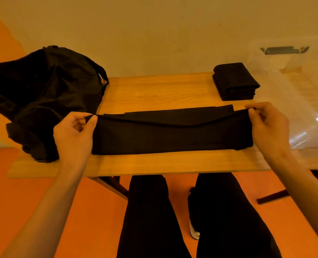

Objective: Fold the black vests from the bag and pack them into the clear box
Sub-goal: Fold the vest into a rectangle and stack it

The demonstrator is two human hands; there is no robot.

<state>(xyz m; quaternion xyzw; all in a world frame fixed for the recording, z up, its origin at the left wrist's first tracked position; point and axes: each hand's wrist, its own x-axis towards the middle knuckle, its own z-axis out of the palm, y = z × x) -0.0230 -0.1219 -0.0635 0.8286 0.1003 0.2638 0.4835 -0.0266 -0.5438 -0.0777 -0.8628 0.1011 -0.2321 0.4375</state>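
Observation:
A black vest lies across the middle of the wooden table, folded into a long strip. My left hand pinches the strip's upper left corner between thumb and forefinger. My right hand pinches the upper right corner the same way, so the top layer is lifted slightly above the layer behind it. A black bag slumps on the table's left end. The clear box stands at the right. A stack of folded black vests sits on the table just left of the box.
A pale wall runs behind the table. My legs in black trousers are below the table's front edge, over an orange floor. A dark table leg crosses the floor at the right.

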